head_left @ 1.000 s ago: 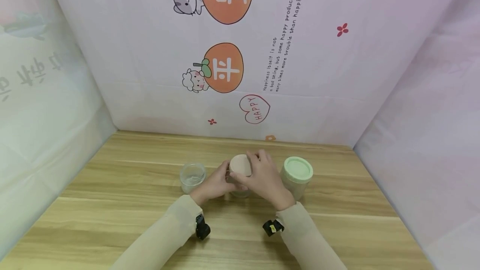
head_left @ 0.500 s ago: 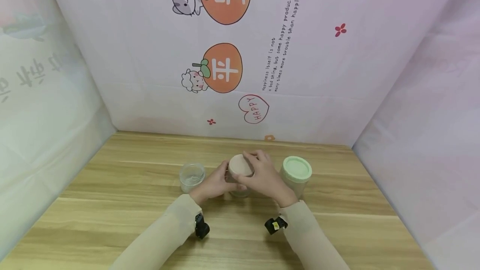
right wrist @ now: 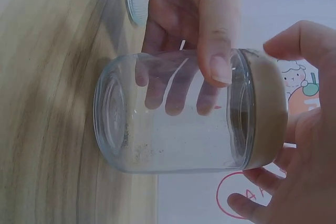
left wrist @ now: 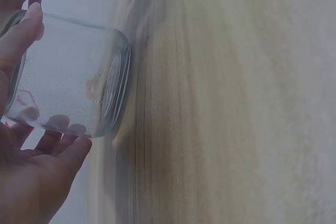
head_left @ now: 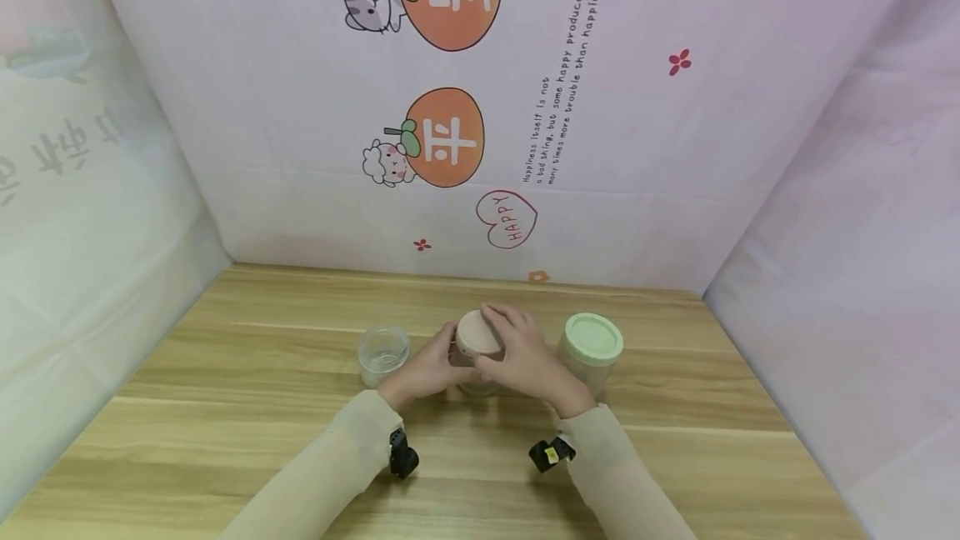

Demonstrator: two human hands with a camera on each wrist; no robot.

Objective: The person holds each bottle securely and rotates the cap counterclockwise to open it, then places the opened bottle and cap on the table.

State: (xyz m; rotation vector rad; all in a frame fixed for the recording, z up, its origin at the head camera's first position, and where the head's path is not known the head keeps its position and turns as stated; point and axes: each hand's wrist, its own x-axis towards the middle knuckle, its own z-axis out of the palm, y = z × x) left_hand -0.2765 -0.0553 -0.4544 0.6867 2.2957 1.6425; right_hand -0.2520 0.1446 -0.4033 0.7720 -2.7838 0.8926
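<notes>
A clear glass jar (right wrist: pixel 178 140) with a beige lid (head_left: pixel 478 330) stands upright in the middle of the wooden table. My left hand (head_left: pixel 429 367) grips the glass body from the left. Its thumb lies on the near side and its fingers show through the glass in the right wrist view. From the right, my right hand (head_left: pixel 528 361) holds the lid, fingertips at the far rim and thumb at the near rim. The lid sits on the jar's mouth, its right part hidden by this hand. No contents show inside the glass.
Left of the hands stands a lidless clear glass jar (head_left: pixel 384 352). A jar with a pale green lid (head_left: pixel 594 338) stands close behind my right wrist. A printed white cloth (head_left: pixel 615 148) forms the back wall beyond the wooden table (head_left: pixel 300 423), with cloth at both sides too.
My right hand's fingertips have shifted left along the lid's far rim, and its thumb has moved right along the near rim. The left hand keeps its grip on the jar.
</notes>
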